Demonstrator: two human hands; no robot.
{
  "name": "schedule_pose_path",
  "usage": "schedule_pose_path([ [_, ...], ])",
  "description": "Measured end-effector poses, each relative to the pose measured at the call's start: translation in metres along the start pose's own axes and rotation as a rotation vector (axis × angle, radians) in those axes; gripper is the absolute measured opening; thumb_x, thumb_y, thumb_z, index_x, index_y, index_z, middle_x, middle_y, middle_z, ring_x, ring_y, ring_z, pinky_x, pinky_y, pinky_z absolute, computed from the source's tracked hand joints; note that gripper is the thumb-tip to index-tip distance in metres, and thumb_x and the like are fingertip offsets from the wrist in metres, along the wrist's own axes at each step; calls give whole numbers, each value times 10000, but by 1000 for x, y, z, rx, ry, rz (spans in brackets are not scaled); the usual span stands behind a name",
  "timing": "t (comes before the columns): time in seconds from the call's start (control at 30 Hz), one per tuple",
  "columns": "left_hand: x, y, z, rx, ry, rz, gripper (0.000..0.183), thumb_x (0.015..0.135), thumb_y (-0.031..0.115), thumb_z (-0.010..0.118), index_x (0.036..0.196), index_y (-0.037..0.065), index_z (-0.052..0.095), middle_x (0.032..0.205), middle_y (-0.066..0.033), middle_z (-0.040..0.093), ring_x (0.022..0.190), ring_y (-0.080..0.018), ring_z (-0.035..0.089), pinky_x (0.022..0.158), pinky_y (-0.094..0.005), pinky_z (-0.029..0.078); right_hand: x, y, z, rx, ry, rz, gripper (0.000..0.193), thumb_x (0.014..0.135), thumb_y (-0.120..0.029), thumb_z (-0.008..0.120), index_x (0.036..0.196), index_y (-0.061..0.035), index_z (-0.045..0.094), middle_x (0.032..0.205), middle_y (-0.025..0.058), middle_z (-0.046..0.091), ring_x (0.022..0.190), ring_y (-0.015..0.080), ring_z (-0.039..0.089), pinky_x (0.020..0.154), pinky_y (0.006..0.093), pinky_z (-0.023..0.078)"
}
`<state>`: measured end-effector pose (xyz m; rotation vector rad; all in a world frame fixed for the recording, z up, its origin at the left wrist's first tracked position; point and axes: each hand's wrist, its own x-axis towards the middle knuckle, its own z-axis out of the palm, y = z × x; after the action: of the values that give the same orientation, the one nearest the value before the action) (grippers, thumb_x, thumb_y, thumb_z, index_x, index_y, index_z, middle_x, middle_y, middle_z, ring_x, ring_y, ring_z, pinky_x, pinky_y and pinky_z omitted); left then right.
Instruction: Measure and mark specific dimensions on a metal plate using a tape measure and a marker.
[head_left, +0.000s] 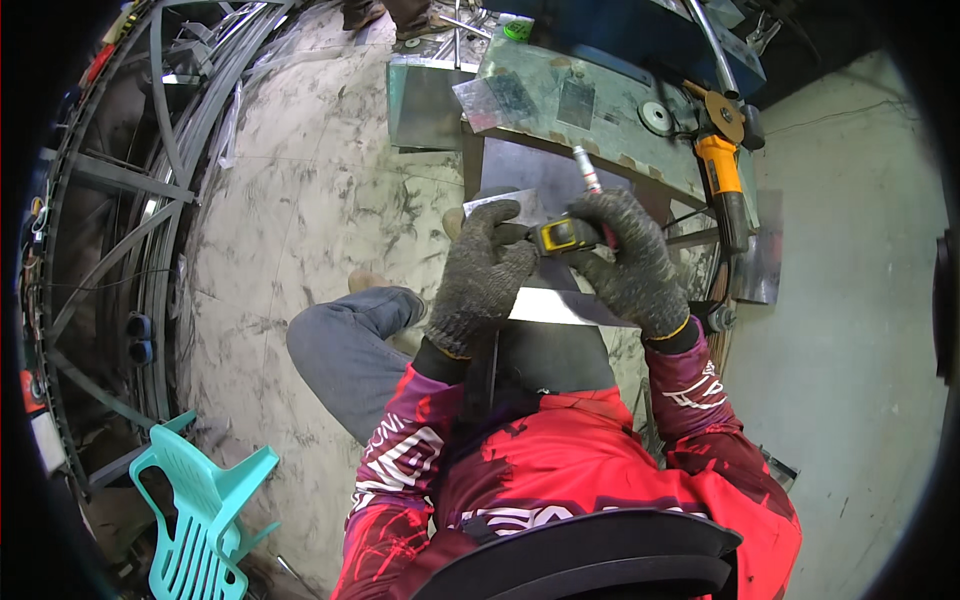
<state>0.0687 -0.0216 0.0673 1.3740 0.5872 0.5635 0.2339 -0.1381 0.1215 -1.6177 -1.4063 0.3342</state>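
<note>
The left hand (480,275), half-curled, is holding a metal plate (525,203); the right hand (635,265), nearly closed, is gripping a tape measure (565,235) and a marker (586,170) pointing lengthwise toward the worktop (620,130), leaning slightly left.

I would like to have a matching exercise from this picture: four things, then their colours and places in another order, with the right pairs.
1. Tape measure
2. Marker pen
3. Angle grinder
4. Plastic chair

A. Orange and black, by the right end of the bench
B. Turquoise, at the picture's lower left
C. Mostly white, held in the right hand
D. Yellow and black, between that hand and the left hand

Pairs: 1-D, 2-C, 3-A, 4-B
</note>
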Motion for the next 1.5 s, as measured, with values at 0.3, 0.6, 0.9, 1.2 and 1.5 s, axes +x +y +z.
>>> schedule_pose_path([
  [0.3,5,11,-8,154,-3,-7,388,847,56,695,1203,-52,582,898,-56,661,799,-123,637,724,-281,540,-7,11,3,-128,-41,-113,477,737,24,731,1200,-40,635,1139,172,626,1029,353,636,903,415,522],
  [0.6,7,12,-29,50,46,-155,242,839,76,688,1058,-5,626,857,-29,624,725,-112,594,662,-267,513,0,24,-4,-188,-47,-104,527,732,29,780,1234,-54,642,1201,169,612,1081,326,630,886,386,544],
  [0.9,-3,-37,-60,72,49,-351,66,875,96,654,917,48,635,867,-20,608,697,-109,586,651,-270,529,-28,86,-12,-176,-102,108,484,769,-27,753,1239,-53,637,1206,203,625,1084,381,622,937,430,509],
  [1.2,-11,-49,-47,21,113,-248,355,890,52,645,1227,-15,558,930,-62,643,807,-122,616,715,-277,528,-18,68,-2,-175,-120,15,490,741,33,752,1214,-33,639,1102,161,627,1021,332,625,905,399,512],
  [1.5,-11,-49,-57,154,11,-240,225,887,8,620,1109,-14,645,939,-63,663,826,-105,619,736,-262,521,-21,51,3,-240,-132,42,449,763,13,748,1197,-38,640,1031,152,625,908,305,624,795,385,523],
])
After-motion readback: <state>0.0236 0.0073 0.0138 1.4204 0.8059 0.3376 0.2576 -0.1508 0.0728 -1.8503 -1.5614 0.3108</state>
